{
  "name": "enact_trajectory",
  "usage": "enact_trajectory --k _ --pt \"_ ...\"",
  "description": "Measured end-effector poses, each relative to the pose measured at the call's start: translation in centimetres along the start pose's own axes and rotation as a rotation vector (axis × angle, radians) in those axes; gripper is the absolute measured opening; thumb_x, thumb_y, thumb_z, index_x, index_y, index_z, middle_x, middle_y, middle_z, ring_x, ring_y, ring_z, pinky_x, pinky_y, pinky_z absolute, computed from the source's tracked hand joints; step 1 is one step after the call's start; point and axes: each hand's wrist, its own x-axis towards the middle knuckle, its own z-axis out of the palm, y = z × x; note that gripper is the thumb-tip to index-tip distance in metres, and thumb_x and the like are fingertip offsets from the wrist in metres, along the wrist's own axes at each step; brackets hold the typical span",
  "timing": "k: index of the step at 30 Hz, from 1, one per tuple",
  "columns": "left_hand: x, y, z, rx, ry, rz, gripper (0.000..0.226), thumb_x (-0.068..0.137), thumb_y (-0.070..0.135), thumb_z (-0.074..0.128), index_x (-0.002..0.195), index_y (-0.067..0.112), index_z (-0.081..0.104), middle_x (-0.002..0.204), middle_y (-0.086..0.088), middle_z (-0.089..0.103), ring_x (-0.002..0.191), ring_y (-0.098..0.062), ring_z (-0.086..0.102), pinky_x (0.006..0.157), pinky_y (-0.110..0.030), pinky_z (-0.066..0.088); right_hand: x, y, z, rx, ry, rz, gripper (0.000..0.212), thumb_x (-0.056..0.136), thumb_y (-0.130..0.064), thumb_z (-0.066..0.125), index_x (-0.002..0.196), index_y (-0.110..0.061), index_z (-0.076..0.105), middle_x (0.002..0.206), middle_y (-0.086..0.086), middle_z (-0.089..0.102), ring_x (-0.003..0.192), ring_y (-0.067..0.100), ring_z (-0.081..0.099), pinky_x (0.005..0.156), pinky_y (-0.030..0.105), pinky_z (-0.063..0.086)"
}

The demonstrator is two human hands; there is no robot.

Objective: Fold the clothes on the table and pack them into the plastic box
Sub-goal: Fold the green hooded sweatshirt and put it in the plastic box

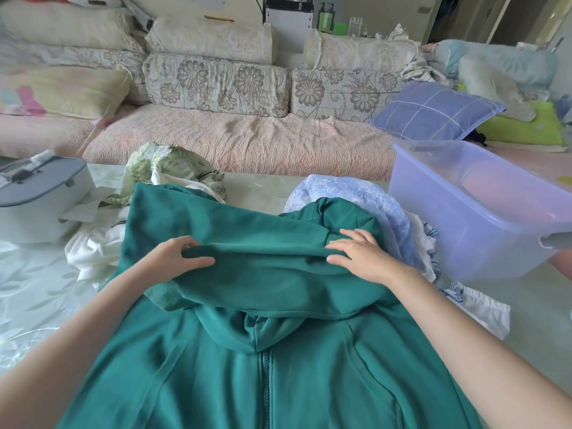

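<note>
A green zip hoodie (pixel 278 351) lies spread over the table in front of me, zipper facing up, with one sleeve folded across its upper part. My left hand (pixel 176 258) pinches a fold of that sleeve near its ribbed cuff (pixel 162 294). Over on the sleeve's right end, my right hand (pixel 359 252) rests with straight fingers, pressing the fabric down. The translucent bluish plastic box (pixel 483 212) stands at the table's right, with no clothes visible inside. More clothes lie behind the hoodie: a green floral garment (pixel 173 168), white cloth (pixel 93 246) and a light blue patterned piece (pixel 371 199).
A grey and white case (pixel 37 193) sits at the table's left edge. White cloth with blue trim (pixel 476 308) lies to the right of the hoodie. A floral sofa (pixel 235 140) with a blue checked pillow (pixel 433 109) runs behind the table.
</note>
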Motion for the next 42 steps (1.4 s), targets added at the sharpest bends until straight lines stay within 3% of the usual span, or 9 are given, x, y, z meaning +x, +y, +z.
enact_trajectory --k 4,7,12,15,22,27,34,39,42 --pt "-0.5 -1.9 -0.9 -0.070 -0.093 -0.015 0.029 0.077 0.037 0.075 0.080 0.009 0.067 0.078 -0.011 0.069 0.070 -0.020 0.062 0.067 -0.031 0.047 0.8 0.8 0.0 -0.072 0.056 0.060 0.042 0.104 -0.039 0.022 0.137 -0.027 0.045 0.145 -0.006 0.042 0.143 0.012 0.014 0.113 0.032 -0.014" --pt "-0.6 -1.6 -1.7 -0.217 0.046 0.043 0.014 0.084 0.028 0.069 0.080 0.015 0.066 0.078 -0.005 0.070 0.068 -0.017 0.061 0.058 -0.018 0.046 0.9 1.8 -0.8 -0.335 0.082 0.046 0.036 0.098 -0.042 0.042 0.128 -0.025 0.052 0.129 -0.006 0.055 0.135 0.016 0.026 0.111 0.037 -0.017" --pt "0.6 -0.9 -2.3 -0.202 0.270 0.094 0.012 0.082 0.043 0.069 0.078 0.036 0.061 0.081 -0.002 0.066 0.075 -0.020 0.058 0.070 -0.034 0.044 1.9 4.4 -3.3 -0.347 0.505 0.007 0.018 0.085 -0.034 0.067 0.088 -0.016 0.069 0.090 0.003 0.073 0.105 0.024 0.060 0.109 0.035 0.003" --pt "1.2 0.4 -1.7 0.004 0.388 0.144 0.021 0.085 0.043 0.065 0.091 0.024 0.060 0.087 -0.002 0.062 0.079 -0.025 0.058 0.067 -0.032 0.041 3.1 6.0 -4.8 -0.382 0.713 0.052 0.018 0.086 -0.024 0.066 0.076 -0.010 0.065 0.075 0.011 0.071 0.077 0.029 0.065 0.098 0.039 0.016" --pt "4.3 1.0 0.6 0.122 0.348 0.093 0.031 0.086 0.050 0.059 0.094 0.020 0.063 0.088 -0.002 0.064 0.086 -0.027 0.060 0.064 -0.031 0.037 4.7 8.4 -2.9 -0.406 0.382 0.281 0.037 0.097 -0.044 0.041 0.111 -0.014 0.058 0.120 0.004 0.060 0.116 0.026 0.043 0.098 0.037 0.016" --pt "5.5 0.9 1.2 -0.067 0.429 0.043 0.024 0.094 0.040 0.051 0.096 0.017 0.057 0.086 0.001 0.058 0.079 -0.027 0.053 0.064 -0.034 0.037 2.5 8.3 -2.2 -0.031 0.510 0.020 0.083 0.067 -0.044 0.082 0.133 -0.024 0.037 0.135 0.005 0.037 0.125 0.024 0.032 0.099 0.035 0.022" --pt "4.8 1.2 -0.3 -0.157 0.477 0.130 0.020 0.094 0.039 0.054 0.096 0.019 0.060 0.085 -0.003 0.062 0.081 -0.030 0.058 0.072 -0.041 0.047 2.2 10.1 -3.1 0.110 0.605 -0.017 0.008 0.085 -0.008 0.067 0.092 -0.005 0.068 0.108 0.008 0.065 0.110 0.031 0.051 0.099 0.030 0.029" --pt "4.1 1.2 -0.6 -0.179 0.446 0.155 0.018 0.090 0.040 0.059 0.089 0.022 0.061 0.084 -0.003 0.065 0.078 -0.026 0.059 0.070 -0.039 0.046 3.4 10.1 -5.5 0.204 0.597 0.302 0.032 0.096 -0.038 0.040 0.090 -0.017 0.063 0.082 0.002 0.060 0.100 0.018 0.051 0.104 0.027 0.007" --pt "4.3 1.4 -0.1 -0.117 0.444 0.152 0.021 0.092 0.041 0.056 0.091 0.021 0.060 0.085 0.001 0.064 0.079 -0.026 0.058 0.069 -0.039 0.045 5.0 10.8 -5.4 0.025 0.495 0.377 0.032 0.103 -0.024 0.033 0.093 -0.017 0.063 0.091 0.005 0.062 0.114 0.021 0.045 0.103 0.029 0.003"
